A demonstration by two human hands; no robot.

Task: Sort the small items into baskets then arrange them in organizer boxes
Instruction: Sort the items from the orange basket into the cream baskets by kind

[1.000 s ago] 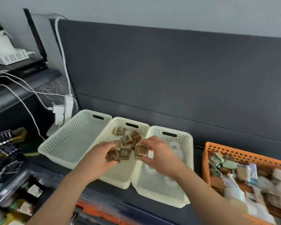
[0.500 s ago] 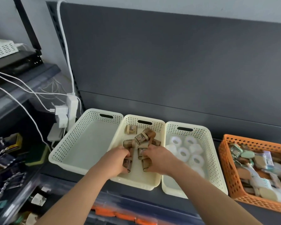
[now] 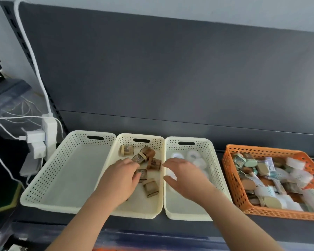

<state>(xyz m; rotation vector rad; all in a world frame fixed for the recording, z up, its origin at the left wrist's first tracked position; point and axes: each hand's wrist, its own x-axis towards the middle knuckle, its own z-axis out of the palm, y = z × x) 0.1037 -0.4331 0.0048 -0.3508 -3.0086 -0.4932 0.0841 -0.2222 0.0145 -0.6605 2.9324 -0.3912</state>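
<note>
While the left hand point(image 3: 120, 180) curls over small brown banded blocks point(image 3: 153, 163) in the mid. cream perforated plastic basket point(image 3: 125, 142) (grip unclear), the right hand point(image 3: 185, 176) hovers spread, empty, over the adj. basket point(image 3: 211, 151) of white rolls point(image 3: 193, 156). Risk: a sweeping wrist flicks blocks in among the rolls.

Left hand point(image 3: 119, 180) palm down, fingers bent downward, grip unclear; right hand point(image 3: 184, 175) palm down, fingers straight and spread, thumb apart, holding nothing; both bare forearms extended forward.
</note>
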